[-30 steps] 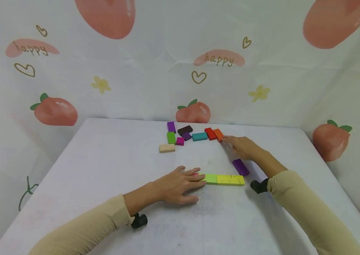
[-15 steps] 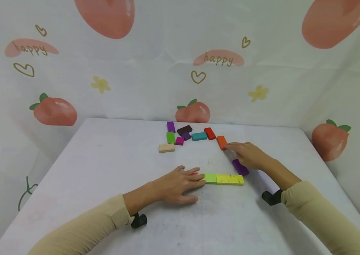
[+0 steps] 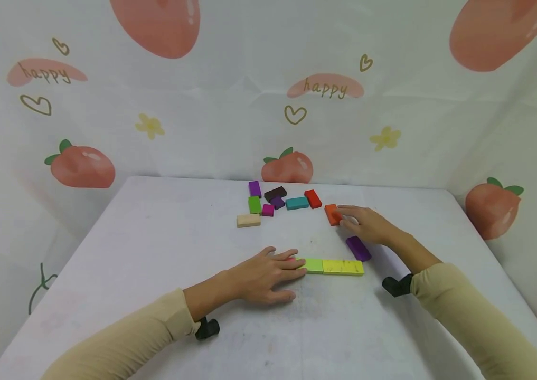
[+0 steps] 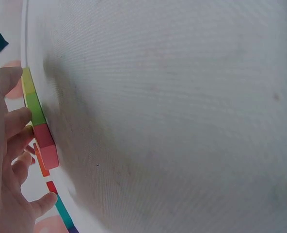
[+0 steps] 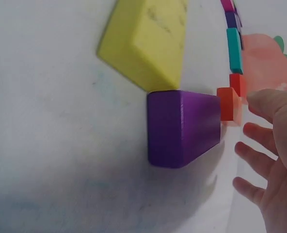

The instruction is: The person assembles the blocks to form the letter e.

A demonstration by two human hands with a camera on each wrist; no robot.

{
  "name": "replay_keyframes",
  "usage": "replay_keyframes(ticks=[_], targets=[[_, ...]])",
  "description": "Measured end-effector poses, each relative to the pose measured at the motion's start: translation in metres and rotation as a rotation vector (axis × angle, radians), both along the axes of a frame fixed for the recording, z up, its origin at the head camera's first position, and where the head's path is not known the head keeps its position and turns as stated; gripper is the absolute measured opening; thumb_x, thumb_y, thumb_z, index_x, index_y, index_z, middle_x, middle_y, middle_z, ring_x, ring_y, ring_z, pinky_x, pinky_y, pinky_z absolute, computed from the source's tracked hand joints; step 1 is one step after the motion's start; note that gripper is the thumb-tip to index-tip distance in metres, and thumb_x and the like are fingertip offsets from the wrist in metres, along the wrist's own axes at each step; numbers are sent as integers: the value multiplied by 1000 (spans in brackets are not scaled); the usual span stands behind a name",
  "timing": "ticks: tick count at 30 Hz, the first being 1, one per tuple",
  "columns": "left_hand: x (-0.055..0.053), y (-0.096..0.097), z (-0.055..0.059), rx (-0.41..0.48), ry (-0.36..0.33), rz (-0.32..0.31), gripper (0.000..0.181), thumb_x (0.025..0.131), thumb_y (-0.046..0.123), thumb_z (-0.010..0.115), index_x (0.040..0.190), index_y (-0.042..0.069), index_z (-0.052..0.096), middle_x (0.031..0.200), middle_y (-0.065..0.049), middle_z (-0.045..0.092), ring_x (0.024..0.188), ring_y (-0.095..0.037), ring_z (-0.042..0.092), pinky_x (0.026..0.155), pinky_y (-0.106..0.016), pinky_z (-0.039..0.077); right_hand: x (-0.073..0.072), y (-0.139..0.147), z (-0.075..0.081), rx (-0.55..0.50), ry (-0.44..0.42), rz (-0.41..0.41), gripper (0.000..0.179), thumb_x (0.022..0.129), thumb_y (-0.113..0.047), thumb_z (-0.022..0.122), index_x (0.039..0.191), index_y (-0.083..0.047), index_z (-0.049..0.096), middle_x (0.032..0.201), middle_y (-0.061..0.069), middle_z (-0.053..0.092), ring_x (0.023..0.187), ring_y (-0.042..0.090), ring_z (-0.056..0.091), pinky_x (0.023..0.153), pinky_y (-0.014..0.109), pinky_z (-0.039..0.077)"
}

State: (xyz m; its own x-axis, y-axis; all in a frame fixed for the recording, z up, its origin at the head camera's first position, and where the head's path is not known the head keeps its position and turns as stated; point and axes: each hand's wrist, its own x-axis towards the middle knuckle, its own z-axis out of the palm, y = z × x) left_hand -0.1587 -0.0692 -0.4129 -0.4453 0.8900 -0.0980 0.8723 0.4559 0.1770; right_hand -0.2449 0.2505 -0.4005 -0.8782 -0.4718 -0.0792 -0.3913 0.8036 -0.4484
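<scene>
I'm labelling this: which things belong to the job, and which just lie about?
Job, seemingly: orange block by right hand; near purple block; yellow block; lime block; pink block under left hand.

Lying about, apparently: red block; teal block; tan block; green block; magenta block; dark block; indigo block; far purple block.

On table [image 3: 192, 227] — block row [image 3: 332, 267] in front, cluster [image 3: 278, 202] behind; backdrop [image 3: 230, 116] beyond

The purple block [image 5: 182, 130] looks smooth and faintly glossy, the yellow block [image 5: 151, 41] matt and scuffed.
</scene>
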Motion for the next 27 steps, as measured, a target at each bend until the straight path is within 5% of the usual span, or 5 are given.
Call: replay_keyframes(ticks=[9, 27], targets=[[0, -1, -2, -2, 4, 2, 62, 101, 52, 46, 154, 23, 39, 159, 5, 34, 151, -21, 20, 114, -58, 28, -8, -6, -2, -20, -44, 8, 41, 100, -11, 53, 140, -3, 56, 149, 22, 46, 138, 47, 38, 105, 63, 36], [0, 0, -3, -1, 21, -5, 62, 101, 52, 47, 154, 22, 40, 159, 5, 35, 151, -21, 20, 113, -57, 30, 2, 5, -3, -69, -23, 87, 40, 94, 10, 50, 132, 4, 61, 147, 21, 48, 137, 46, 41, 106, 60, 37]])
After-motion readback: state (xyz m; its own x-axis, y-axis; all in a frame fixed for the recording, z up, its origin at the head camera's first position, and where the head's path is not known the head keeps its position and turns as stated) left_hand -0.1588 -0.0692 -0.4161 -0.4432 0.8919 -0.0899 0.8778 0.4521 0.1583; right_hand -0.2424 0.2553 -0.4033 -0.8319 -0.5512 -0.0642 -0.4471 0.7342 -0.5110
